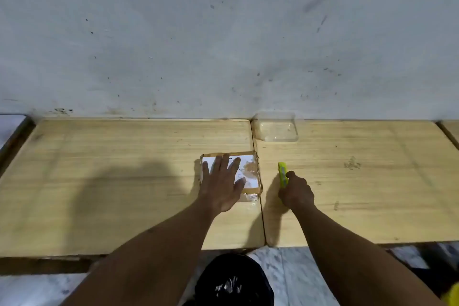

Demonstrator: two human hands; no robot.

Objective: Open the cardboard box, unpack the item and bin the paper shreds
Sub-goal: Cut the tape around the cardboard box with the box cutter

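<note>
While left hand [221, 182] fingers splay flat on cardboard box [250, 176] | right hand [296, 191] fingers clasp yellow-green cutter [282, 173]

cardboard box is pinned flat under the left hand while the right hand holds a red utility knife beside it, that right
Not quite: the utility knife is yellow-green, not red, as the head view shows. The rest holds: the left hand lies flat on the cardboard box, and the right hand grips the knife beside it on the table.

Box label [244, 169] half under the left hand [221, 185] (print unreadable)
</note>
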